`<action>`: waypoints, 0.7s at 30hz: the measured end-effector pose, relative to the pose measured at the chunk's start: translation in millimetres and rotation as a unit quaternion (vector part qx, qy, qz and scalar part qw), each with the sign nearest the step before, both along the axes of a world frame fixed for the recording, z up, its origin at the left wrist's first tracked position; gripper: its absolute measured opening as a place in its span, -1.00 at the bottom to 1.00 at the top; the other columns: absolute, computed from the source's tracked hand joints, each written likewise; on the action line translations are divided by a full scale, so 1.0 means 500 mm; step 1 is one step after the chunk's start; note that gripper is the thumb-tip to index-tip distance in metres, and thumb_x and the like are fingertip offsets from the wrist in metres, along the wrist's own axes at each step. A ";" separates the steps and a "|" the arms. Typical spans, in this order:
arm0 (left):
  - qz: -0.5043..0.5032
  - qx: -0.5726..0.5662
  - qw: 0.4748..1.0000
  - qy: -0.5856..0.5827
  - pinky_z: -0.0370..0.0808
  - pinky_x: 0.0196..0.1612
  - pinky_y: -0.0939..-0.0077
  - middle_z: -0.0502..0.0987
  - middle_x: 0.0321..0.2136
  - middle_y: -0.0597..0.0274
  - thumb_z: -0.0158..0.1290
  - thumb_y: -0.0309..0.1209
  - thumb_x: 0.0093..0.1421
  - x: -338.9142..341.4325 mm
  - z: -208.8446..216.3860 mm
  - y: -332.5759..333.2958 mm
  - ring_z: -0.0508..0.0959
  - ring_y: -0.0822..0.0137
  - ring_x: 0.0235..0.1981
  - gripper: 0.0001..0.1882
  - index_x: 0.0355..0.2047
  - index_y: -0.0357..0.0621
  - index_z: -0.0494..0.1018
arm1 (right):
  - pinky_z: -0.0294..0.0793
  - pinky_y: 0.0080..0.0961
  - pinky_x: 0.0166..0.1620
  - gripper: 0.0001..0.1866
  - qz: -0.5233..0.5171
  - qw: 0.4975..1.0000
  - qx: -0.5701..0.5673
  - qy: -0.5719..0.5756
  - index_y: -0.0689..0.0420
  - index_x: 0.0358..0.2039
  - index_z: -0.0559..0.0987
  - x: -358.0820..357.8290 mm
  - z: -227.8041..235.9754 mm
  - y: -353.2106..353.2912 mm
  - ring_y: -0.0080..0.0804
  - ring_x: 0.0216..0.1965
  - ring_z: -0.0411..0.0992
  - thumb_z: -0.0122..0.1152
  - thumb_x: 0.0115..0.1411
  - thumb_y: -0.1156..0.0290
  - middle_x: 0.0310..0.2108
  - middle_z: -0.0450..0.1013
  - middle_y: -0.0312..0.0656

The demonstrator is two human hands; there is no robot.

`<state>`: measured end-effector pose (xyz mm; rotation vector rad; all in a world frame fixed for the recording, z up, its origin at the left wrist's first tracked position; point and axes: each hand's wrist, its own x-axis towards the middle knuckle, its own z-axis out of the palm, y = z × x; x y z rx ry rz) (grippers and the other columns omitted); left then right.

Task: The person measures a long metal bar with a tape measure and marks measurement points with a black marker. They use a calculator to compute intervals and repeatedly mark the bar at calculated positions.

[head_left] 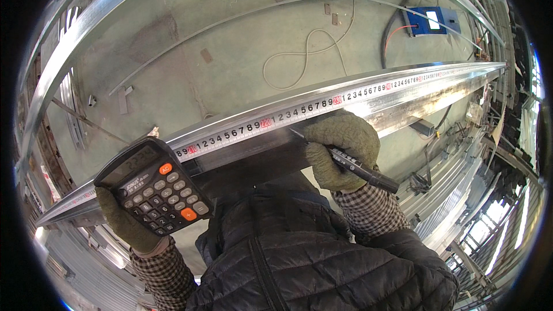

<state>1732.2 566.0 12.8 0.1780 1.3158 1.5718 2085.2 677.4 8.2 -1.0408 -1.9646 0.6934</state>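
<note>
A black desk calculator (154, 187) with grey and orange keys is gripped by my left hand (124, 223), which wears a green knit glove; most of its fingers are hidden behind the case. My right hand (345, 147), gloved alike, is closed round a black marker pen (366, 171). The pen's thin tip points up and left, close to the tape. Below both hands a long metal profile (247, 148) runs across the view, rising to the right. Along it lies a white measuring tape (294, 113) with black and red figures, passing behind the calculator.
On the floor beyond are a blue machine (427, 21) with an orange lead and a looped pale cable (307, 53). Metal beams (86, 31) arch across the upper left. Stacked metal profiles (455, 187) lie at the right, and more (86, 259) at the lower left.
</note>
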 end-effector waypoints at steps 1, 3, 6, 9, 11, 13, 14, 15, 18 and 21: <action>0.010 -0.006 1.000 0.001 0.84 -0.07 0.17 0.70 0.06 -0.16 0.02 0.12 0.52 0.001 -0.001 -0.001 0.80 0.07 -0.09 -0.33 0.23 -0.30 0.52 | 0.62 -0.41 -0.33 -0.88 -0.003 1.000 0.013 0.004 0.23 -0.28 0.71 0.000 -0.003 0.001 -0.28 -0.46 0.62 0.41 0.14 0.55 -0.45 0.64 -0.10; 0.008 -0.007 1.000 0.009 0.84 -0.08 0.18 0.70 0.06 -0.15 0.02 0.13 0.52 0.000 -0.001 -0.002 0.80 0.07 -0.10 -0.33 0.23 -0.29 0.52 | 0.62 -0.43 -0.35 -0.88 -0.013 1.000 0.019 0.008 0.22 -0.29 0.71 0.000 -0.007 0.000 -0.29 -0.48 0.63 0.40 0.13 0.56 -0.47 0.64 -0.10; -0.011 -0.006 1.000 0.015 0.83 -0.06 0.17 0.69 0.07 -0.15 0.02 0.13 0.52 -0.007 0.001 -0.002 0.79 0.08 -0.08 -0.33 0.23 -0.28 0.52 | 0.61 -0.45 -0.38 -0.89 -0.030 0.999 0.008 0.012 0.22 -0.30 0.71 0.000 -0.010 -0.003 -0.30 -0.49 0.62 0.39 0.12 0.57 -0.48 0.63 -0.10; -0.004 -0.008 1.000 0.009 0.84 -0.08 0.18 0.70 0.06 -0.15 0.00 0.13 0.53 -0.008 0.001 -0.004 0.79 0.08 -0.08 -0.33 0.23 -0.28 0.52 | 0.59 -0.46 -0.40 -0.89 -0.035 0.999 0.015 0.004 0.22 -0.32 0.70 0.002 -0.009 -0.004 -0.31 -0.51 0.61 0.38 0.10 0.58 -0.49 0.62 -0.10; 0.005 -0.006 1.000 0.005 0.84 -0.09 0.18 0.70 0.06 -0.15 -0.01 0.12 0.53 -0.005 0.001 -0.005 0.80 0.08 -0.09 -0.33 0.23 -0.29 0.52 | 0.58 -0.46 -0.42 -0.88 -0.032 0.999 0.015 -0.013 0.23 -0.32 0.70 0.003 -0.007 -0.004 -0.32 -0.52 0.59 0.36 0.09 0.60 -0.50 0.62 -0.10; 0.008 -0.005 1.000 0.014 0.84 -0.10 0.18 0.70 0.05 -0.16 -0.02 0.11 0.54 -0.003 0.001 -0.006 0.80 0.08 -0.10 -0.33 0.24 -0.30 0.52 | 0.57 -0.47 -0.42 -0.88 -0.039 0.999 0.015 -0.008 0.23 -0.32 0.69 0.002 -0.006 -0.003 -0.33 -0.53 0.58 0.36 0.08 0.60 -0.50 0.61 -0.10; -0.005 0.005 1.000 0.002 0.84 -0.09 0.18 0.70 0.05 -0.16 -0.02 0.11 0.54 -0.003 0.001 -0.005 0.80 0.08 -0.10 -0.33 0.24 -0.30 0.52 | 0.56 -0.47 -0.42 -0.87 -0.045 0.999 0.013 -0.009 0.23 -0.32 0.69 0.001 -0.006 -0.003 -0.34 -0.53 0.58 0.35 0.08 0.61 -0.50 0.61 -0.10; -0.018 0.010 1.000 0.001 0.84 -0.09 0.18 0.70 0.05 -0.16 -0.03 0.11 0.54 -0.004 0.002 -0.005 0.80 0.08 -0.10 -0.33 0.24 -0.30 0.51 | 0.60 -0.43 -0.41 -0.84 -0.053 0.999 0.009 -0.005 0.20 -0.33 0.71 0.000 -0.006 -0.004 -0.31 -0.52 0.60 0.40 0.01 0.59 -0.50 0.63 -0.11; -0.039 0.018 0.999 -0.002 0.84 -0.07 0.16 0.70 0.05 -0.17 -0.04 0.12 0.55 -0.007 0.003 -0.003 0.79 0.07 -0.08 -0.33 0.24 -0.30 0.51 | 0.66 -0.37 -0.39 -0.77 -0.071 0.997 0.000 -0.010 0.15 -0.36 0.76 -0.002 -0.007 -0.006 -0.25 -0.49 0.65 0.50 -0.12 0.56 -0.49 0.67 -0.13; -0.035 0.014 0.999 0.001 0.83 -0.06 0.14 0.70 0.06 -0.17 -0.04 0.11 0.55 -0.008 0.003 -0.004 0.79 0.06 -0.08 -0.33 0.25 -0.30 0.51 | 0.66 -0.38 -0.39 -0.78 -0.070 0.997 0.006 -0.018 0.15 -0.35 0.77 -0.002 -0.009 -0.005 -0.26 -0.50 0.65 0.52 -0.10 0.54 -0.49 0.67 -0.14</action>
